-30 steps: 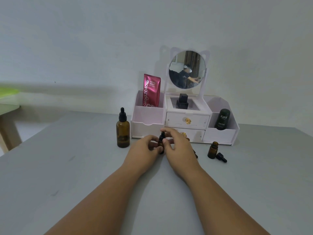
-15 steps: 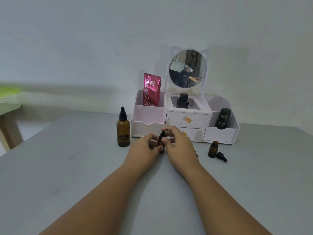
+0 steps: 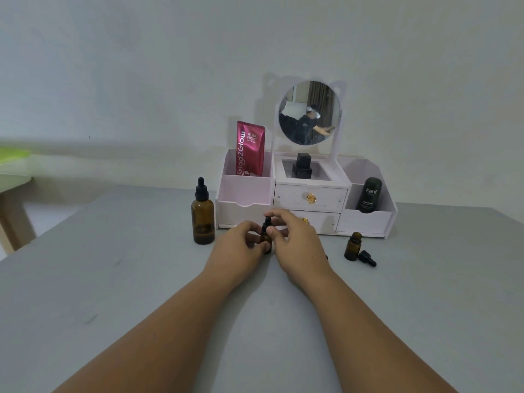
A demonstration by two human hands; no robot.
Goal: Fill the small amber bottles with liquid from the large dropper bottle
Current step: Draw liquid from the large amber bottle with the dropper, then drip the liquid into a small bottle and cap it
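Steadying a small amber bottle [image 3: 266, 241] upright, my left hand [image 3: 237, 245] pinches its body so my right hand [image 3: 296, 239] can pinch its dropper cap; large dropper bottle [image 3: 202, 217] waits left.

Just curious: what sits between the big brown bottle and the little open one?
In the head view, both hands hold a small capped bottle between the big bottle and open one.
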